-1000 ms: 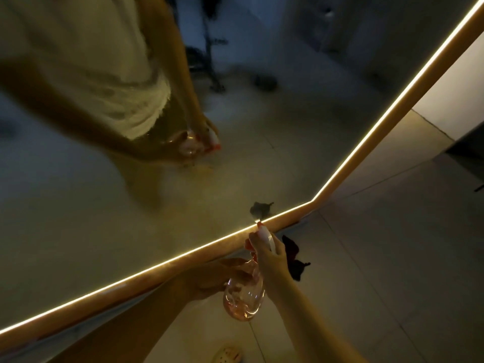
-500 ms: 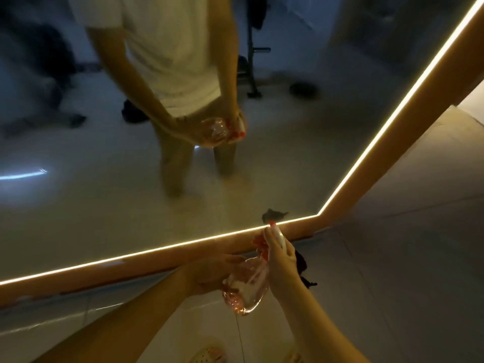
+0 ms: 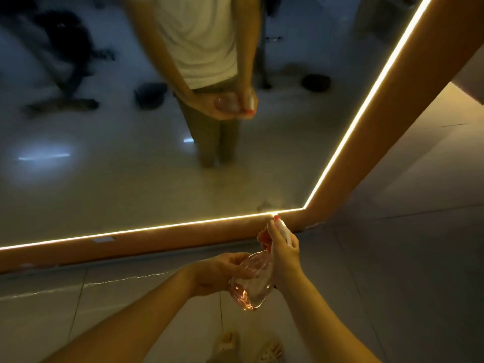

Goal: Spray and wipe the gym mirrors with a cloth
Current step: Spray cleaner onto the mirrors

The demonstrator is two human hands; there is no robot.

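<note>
Head: spray step; right hand grips spray bottle at trigger (left hand cups base). Next: aim at mirror ahead of hands.

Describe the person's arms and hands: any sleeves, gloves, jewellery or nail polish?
Both forearms are bare up to the frame edge: no sleeves, gloves, watch or bracelets show. The right hand has red-painted nails; on the left hand the nails cannot be made out. The large wall mirror reflects a white T-shirt.

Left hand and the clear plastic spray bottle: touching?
Touching. The head view shows the left hand cupping the round body of the clear plastic spray bottle, fingers curled against it; the right hand grips its white trigger head.
</note>
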